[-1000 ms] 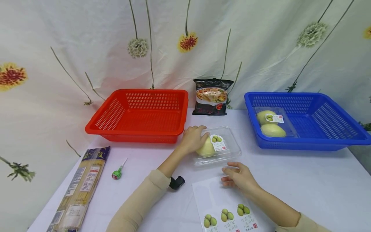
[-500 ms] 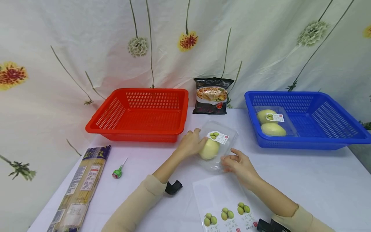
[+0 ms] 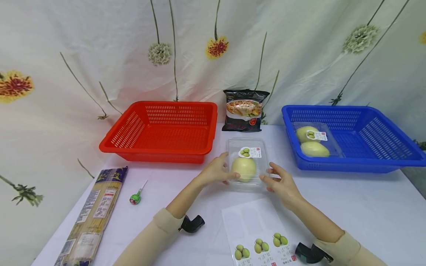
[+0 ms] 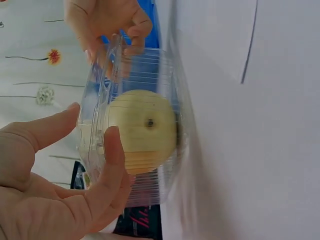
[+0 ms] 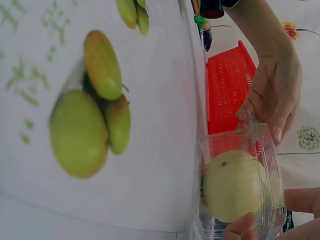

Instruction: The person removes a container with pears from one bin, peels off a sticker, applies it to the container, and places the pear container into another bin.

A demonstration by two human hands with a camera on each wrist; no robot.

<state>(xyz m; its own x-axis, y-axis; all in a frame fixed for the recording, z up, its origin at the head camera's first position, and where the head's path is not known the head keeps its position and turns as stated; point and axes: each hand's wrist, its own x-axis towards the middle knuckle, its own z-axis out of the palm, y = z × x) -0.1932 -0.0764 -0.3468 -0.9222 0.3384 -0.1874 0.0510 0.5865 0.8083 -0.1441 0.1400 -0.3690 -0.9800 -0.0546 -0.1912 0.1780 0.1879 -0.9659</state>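
A clear plastic clamshell box (image 3: 261, 144) stands on the white table in the head view. Inside it sits a round pale-yellow fruit (image 3: 244, 168), and a white label with a fruit picture (image 3: 255, 152) is on the lid. My left hand (image 3: 215, 171) holds the box's left side, thumb near the front edge. At the right front side, my right hand (image 3: 284, 186) pinches the rim. In the left wrist view, thumb and fingers span the lidded edge of the box. In front of it lies a sheet of fruit labels (image 3: 239, 218), with bare spots at its far end.
A red basket (image 3: 159, 157) is at the back left. The blue basket (image 3: 352, 166) at the right contains another labelled fruit box (image 3: 335, 146). A black noodle packet (image 3: 244, 111) stands behind. At left lie a lollipop (image 3: 135, 198) and a long pack of dried noodles (image 3: 96, 210).
The box has turned from slanted to straight, its label end now pointing to the back. My right hand has come from over the label sheet to the box; the left has shifted toward the front.
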